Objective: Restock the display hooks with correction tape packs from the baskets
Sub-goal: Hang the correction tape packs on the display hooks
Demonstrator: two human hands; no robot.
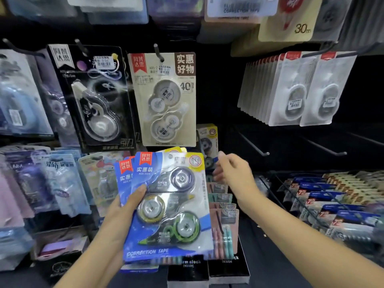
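Around: beige pack (166, 98) and black pack (93, 96) hang on hooks above; white packs (291, 90) at right; bare hook (252, 145) beside them; basket (332, 196) lower right.
Blue packs (166, 204): upright, long axis vertical, face toward camera, below beige pack.
Left hand (122, 213): grips blue packs, thumb across front.
Right hand (232, 173): fingers loosely curled, holding nothing, beside packs' top corner.

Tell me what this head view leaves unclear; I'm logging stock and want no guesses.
- Blue correction tape packs in the left hand: the front pack hides how many lie behind.
- Right hand: motion blur; fingertips unclear.
- Yellow-edged pack: mostly hidden behind the beige pack.
- Top-row packs: cut off by the upper edge, blurred.
- Price sticker: too small to read.
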